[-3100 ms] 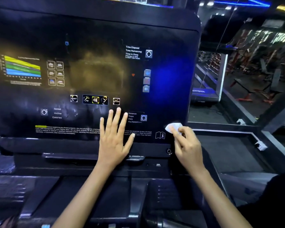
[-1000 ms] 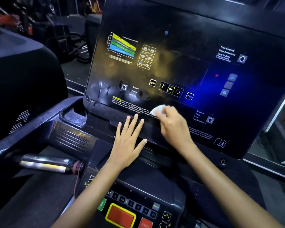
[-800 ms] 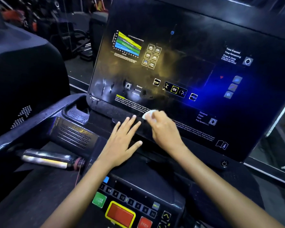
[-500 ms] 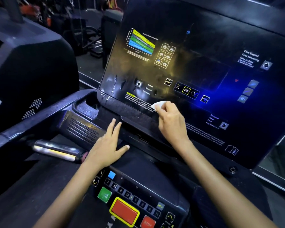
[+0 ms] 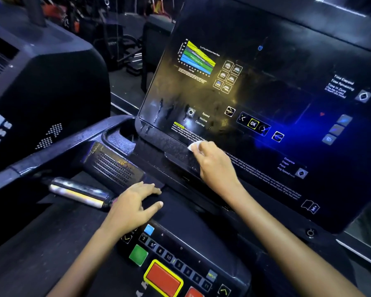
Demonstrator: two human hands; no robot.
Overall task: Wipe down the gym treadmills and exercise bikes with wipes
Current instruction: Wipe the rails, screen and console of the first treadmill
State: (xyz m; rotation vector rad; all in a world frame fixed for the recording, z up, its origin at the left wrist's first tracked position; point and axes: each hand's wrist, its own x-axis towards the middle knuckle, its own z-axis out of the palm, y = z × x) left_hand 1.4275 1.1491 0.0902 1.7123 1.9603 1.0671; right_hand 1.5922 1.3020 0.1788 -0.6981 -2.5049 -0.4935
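The treadmill's black glossy display panel (image 5: 276,86) fills the upper right, with streaks and droplets on its lower left. My right hand (image 5: 214,161) pinches a small white wipe (image 5: 195,145) and presses it against the panel's bottom edge, near the warning text. My left hand (image 5: 135,205) rests with loosely spread fingers on the dark console deck below the panel. Only the front tip of the wipe shows beyond my fingers.
A keypad (image 5: 174,262) with green, red and number buttons lies at the bottom centre. A silver handgrip bar (image 5: 79,192) sticks out at the left, beside a speaker grille (image 5: 114,168) and a cup recess (image 5: 122,136). Another dark machine (image 5: 36,82) stands at the left.
My right hand has drawn the wipe leftward along the panel's bottom edge. My left hand slid down off the panel's ledge onto the console deck. The view swung left.
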